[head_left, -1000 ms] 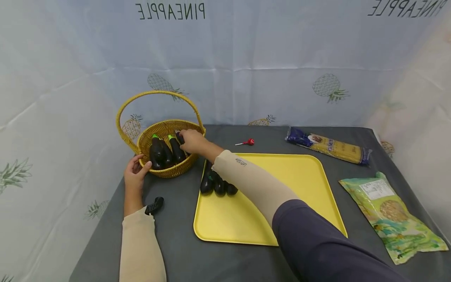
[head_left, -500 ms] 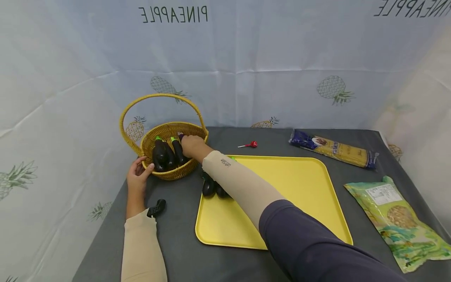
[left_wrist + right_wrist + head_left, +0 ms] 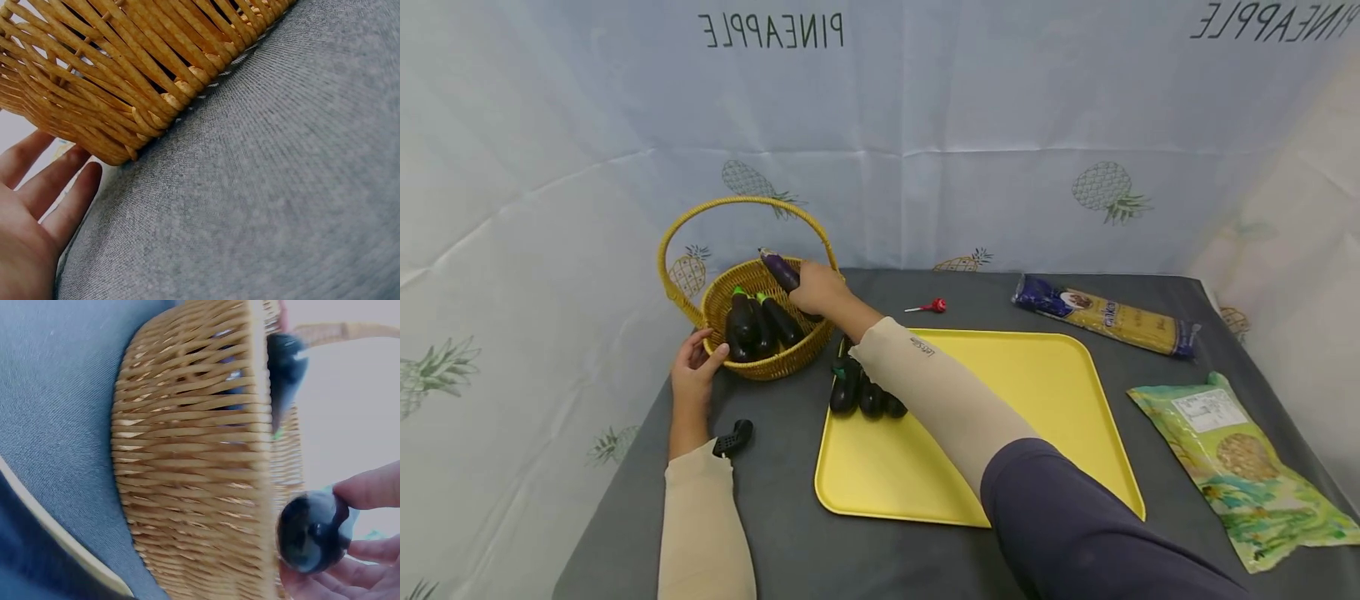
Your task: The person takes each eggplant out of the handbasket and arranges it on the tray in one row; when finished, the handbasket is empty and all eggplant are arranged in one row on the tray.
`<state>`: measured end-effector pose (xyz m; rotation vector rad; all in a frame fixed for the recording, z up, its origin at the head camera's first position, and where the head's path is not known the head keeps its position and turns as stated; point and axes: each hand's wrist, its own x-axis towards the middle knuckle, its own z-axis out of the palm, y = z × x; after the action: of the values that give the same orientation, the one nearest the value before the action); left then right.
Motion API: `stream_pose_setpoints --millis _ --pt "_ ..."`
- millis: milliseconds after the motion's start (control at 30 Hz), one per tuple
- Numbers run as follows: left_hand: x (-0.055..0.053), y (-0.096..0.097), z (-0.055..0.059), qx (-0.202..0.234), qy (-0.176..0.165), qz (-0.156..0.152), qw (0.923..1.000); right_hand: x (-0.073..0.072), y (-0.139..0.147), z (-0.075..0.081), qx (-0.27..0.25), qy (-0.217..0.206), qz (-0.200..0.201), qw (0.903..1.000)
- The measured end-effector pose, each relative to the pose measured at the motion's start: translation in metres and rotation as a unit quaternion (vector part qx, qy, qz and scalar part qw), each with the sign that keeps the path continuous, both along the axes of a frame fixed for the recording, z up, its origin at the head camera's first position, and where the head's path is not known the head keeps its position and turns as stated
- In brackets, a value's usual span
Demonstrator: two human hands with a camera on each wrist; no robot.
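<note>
While the left hand (image 3: 692,372) touches the basket (image 3: 769,367), the right (image 3: 820,290) grips an eggplant (image 3: 780,271)

I count one basket (image 3: 786,364) at the left of the picture, with at least three eggplants (image 3: 782,321) in it, plus one purple eggplant (image 3: 780,271) in my right hand (image 3: 818,290). In the middle I see one yellow tray (image 3: 1015,375) with at least three dark eggplants (image 3: 845,394), one red lollipop (image 3: 937,306) above it, and, on the right, one long packet (image 3: 1108,318) and one green bag (image 3: 1243,471).
</note>
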<state>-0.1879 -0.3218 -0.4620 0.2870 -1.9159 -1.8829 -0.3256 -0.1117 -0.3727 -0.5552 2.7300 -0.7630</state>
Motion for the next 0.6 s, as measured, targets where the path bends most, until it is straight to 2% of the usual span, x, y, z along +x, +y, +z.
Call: stream_pose_setpoints --millis 300,433,600 --pt "-0.005 0.003 0.0 0.001 0.005 -0.001 1.0 0.018 0.06 0.013 -0.11 -0.065 -0.014 0.9916" --pt "-0.002 0.002 0.0 -0.003 -0.002 0.008 1.0 0.031 0.085 0.007 -0.145 -0.102 -0.022 0.984" --pt "0.002 0.002 0.002 -0.005 -0.006 0.011 0.9999 0.048 0.115 -0.003 -0.189 -0.125 -0.022 0.9738"
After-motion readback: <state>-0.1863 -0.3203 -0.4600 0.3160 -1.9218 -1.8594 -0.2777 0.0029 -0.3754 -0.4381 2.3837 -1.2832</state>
